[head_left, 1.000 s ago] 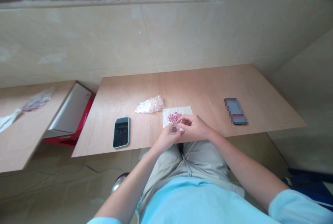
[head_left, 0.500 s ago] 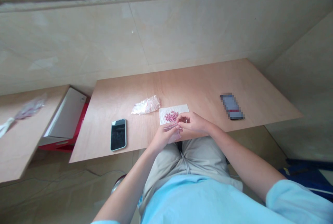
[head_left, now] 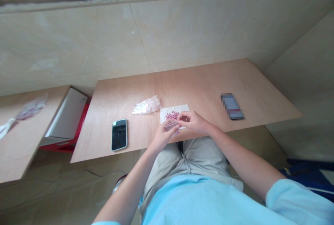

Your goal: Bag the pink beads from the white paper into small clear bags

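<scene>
Left hand (head_left: 165, 133): grip clamped on small clear bag (head_left: 171, 124), thumb against fingers, near edge of surface (head_left: 203, 85). Right hand (head_left: 191, 122) at bag's 3 o'clock, fingertips at its edge; can't tell if that grip is clamped on anything. Pink beads (head_left: 172, 115) at bag's 12, on white sheet (head_left: 184, 108). Clear plastic packaging (head_left: 146, 106) at 10, phone (head_left: 119, 135) at 9, pixelated device (head_left: 232, 107) between 2 and 3.

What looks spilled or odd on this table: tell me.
Nothing looks spilled: the visible pink beads lie together on the white sheet. One oddity: the phone-like object toward the right of the table shows only as coarse blocks, so its details cannot be read.
</scene>
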{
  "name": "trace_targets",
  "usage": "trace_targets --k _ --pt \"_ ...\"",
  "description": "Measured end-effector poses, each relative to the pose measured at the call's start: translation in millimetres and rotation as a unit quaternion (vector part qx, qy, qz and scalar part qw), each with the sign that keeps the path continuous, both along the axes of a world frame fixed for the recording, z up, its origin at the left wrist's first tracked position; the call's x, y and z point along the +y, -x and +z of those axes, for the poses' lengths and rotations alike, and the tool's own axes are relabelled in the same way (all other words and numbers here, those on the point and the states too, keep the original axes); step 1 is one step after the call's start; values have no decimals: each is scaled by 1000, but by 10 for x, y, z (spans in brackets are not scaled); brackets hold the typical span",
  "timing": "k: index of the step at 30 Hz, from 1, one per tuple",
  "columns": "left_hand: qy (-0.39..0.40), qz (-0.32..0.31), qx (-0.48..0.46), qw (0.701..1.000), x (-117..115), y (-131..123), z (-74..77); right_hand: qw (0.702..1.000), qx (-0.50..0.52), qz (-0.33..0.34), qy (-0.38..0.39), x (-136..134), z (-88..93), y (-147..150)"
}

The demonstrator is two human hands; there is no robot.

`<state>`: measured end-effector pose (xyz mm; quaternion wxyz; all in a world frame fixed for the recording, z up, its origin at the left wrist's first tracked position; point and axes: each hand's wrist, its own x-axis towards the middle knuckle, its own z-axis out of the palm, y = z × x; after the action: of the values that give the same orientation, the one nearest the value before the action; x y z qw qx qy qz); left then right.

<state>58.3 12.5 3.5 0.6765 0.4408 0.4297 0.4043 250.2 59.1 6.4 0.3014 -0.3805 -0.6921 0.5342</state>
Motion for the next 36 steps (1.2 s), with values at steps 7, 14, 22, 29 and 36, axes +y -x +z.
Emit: trace_targets --k 7,14,22,29,36 --pt "-38 40 -1 998 13 0 -39 999 -6 -26 -19 -18 12 8" --pt "-57 83 21 995 35 34 -158 999 14 -30 -30 -21 -61 41" --pt "-63 91 27 993 49 57 -191 997 5 -35 -71 -49 -61 70" --pt "-89 97 54 990 45 45 -132 996 5 -33 -85 -80 -3 85" --pt "-96 105 68 988 49 38 -93 996 11 -49 -74 -35 -33 68"
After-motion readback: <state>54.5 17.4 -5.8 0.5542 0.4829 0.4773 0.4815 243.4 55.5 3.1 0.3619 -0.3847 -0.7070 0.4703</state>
